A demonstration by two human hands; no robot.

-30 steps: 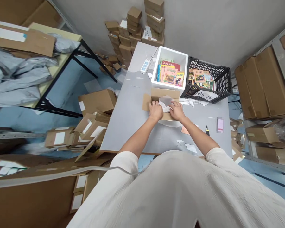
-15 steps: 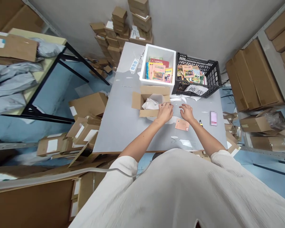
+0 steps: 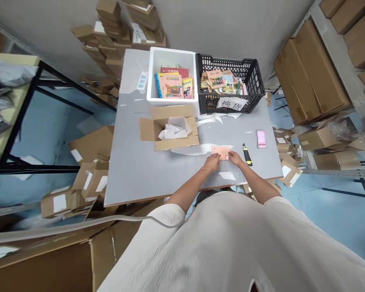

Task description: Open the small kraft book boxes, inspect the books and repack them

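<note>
A small flat pink book (image 3: 220,152), with a dark code-like square and a red-outlined mark on its cover, is between my hands on the grey table. My left hand (image 3: 212,162) grips its lower left side, fingers closed at the edge. The right edge is pinched by my right hand (image 3: 235,157). White paper (image 3: 197,149) lies behind and to the left of the book. Left of my hands stands an open cardboard box (image 3: 176,144) with crumpled white paper (image 3: 172,132) inside. A black and yellow box cutter (image 3: 247,155) rests to the right of my right hand.
A white bin (image 3: 151,77) and a black crate (image 3: 258,85), both with books, stand at the table's back. A phone-like pink-screened thing (image 3: 261,138) lies at right. A power strip (image 3: 142,82) is at back left. Cardboard boxes (image 3: 91,178) crowd the floor left.
Both hands have come down and closed on the pink book, which lay loose before. My left hand has left the cardboard box. The view has shifted to the right.
</note>
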